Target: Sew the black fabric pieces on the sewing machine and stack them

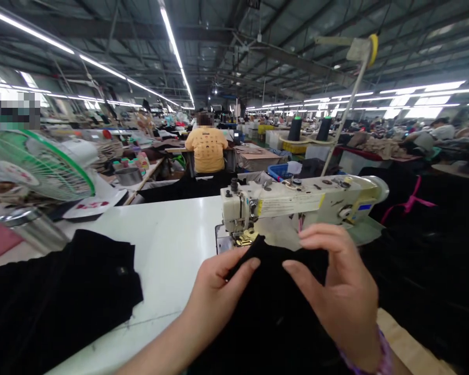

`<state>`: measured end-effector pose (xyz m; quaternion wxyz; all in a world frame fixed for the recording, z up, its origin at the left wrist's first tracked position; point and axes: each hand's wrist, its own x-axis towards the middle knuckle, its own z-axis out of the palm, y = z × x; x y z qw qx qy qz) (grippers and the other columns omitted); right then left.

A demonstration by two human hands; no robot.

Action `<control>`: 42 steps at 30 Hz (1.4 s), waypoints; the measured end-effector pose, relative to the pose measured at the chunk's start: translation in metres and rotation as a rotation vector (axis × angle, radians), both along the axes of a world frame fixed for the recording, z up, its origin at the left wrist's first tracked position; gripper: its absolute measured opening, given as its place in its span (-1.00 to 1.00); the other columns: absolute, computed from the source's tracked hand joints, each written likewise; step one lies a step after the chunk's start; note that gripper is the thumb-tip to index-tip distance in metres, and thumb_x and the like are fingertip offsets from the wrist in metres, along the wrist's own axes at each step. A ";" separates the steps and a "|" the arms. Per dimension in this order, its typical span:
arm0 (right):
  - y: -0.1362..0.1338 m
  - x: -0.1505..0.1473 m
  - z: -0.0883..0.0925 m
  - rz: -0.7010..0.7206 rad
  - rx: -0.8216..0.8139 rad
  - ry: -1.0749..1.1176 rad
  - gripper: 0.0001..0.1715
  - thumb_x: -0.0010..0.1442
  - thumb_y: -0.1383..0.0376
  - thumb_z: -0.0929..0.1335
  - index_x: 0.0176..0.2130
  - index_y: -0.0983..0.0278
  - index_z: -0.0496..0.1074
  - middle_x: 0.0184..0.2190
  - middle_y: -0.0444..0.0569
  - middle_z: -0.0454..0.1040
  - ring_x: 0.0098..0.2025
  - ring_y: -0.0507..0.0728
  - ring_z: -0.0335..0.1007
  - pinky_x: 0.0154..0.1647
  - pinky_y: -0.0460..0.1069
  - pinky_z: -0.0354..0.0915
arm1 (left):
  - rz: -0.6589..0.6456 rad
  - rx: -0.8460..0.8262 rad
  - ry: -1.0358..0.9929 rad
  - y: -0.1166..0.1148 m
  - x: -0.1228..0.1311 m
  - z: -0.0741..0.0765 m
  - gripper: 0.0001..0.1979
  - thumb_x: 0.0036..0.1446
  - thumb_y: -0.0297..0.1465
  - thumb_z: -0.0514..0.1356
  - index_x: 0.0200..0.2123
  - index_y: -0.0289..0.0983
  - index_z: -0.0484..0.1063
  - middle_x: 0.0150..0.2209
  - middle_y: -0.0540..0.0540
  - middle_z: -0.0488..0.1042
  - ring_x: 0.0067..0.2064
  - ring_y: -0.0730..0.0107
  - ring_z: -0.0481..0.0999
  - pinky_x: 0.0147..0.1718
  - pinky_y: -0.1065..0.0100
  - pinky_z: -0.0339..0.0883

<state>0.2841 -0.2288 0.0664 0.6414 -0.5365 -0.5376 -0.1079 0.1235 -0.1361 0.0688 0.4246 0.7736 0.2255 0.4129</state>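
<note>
A piece of black fabric (pixel 273 307) hangs in front of me, its upper edge raised near the sewing machine (pixel 285 203). My left hand (pixel 222 286) pinches that edge between thumb and fingers, close to the needle area. At the right of the same edge is my right hand (pixel 342 291), its thumb and index finger spread apart with black cloth between and behind them. Whether its other fingers touch the cloth is hidden. Another black fabric piece (pixel 74 297) lies on the white table (pixel 168 229) to the left.
A green-rimmed fan (pixel 42 161) and a metal cup (pixel 39 229) stand at the left. Dark thread cones (pixel 296 128) are behind the machine. A pink tie (pixel 412 200) lies on dark cloth at the right. Ahead sits a person in a yellow shirt (pixel 207 148).
</note>
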 end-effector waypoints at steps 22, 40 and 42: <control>0.030 -0.031 -0.026 0.483 -0.622 0.206 -0.88 0.14 0.22 0.47 -0.35 0.22 0.51 -0.44 -0.17 0.46 -0.36 0.06 0.38 -0.28 -0.07 0.34 | 0.287 0.081 -0.091 -0.018 -0.038 -0.042 -0.88 0.20 -0.46 0.24 -0.23 -0.22 0.58 -0.30 -0.06 0.61 -0.26 0.36 0.61 -0.23 0.36 0.52; 0.035 -0.020 -0.030 0.689 -0.798 0.447 -0.73 0.09 0.12 0.48 -0.30 0.26 0.50 -0.41 -0.16 0.47 -0.35 0.03 0.37 -0.30 -0.09 0.31 | 0.328 0.140 -0.080 -0.019 -0.035 -0.055 -0.87 0.18 -0.48 0.27 -0.21 -0.19 0.59 -0.25 -0.06 0.61 -0.21 0.36 0.61 -0.17 0.35 0.51; 0.035 -0.020 -0.031 0.677 -0.771 0.399 -0.77 0.12 0.15 0.46 -0.30 0.25 0.50 -0.40 -0.16 0.48 -0.33 0.03 0.38 -0.29 -0.09 0.32 | 0.311 0.048 -0.049 -0.019 -0.035 -0.051 -0.88 0.17 -0.44 0.27 -0.22 -0.20 0.61 -0.25 -0.07 0.63 -0.23 0.34 0.62 -0.19 0.34 0.53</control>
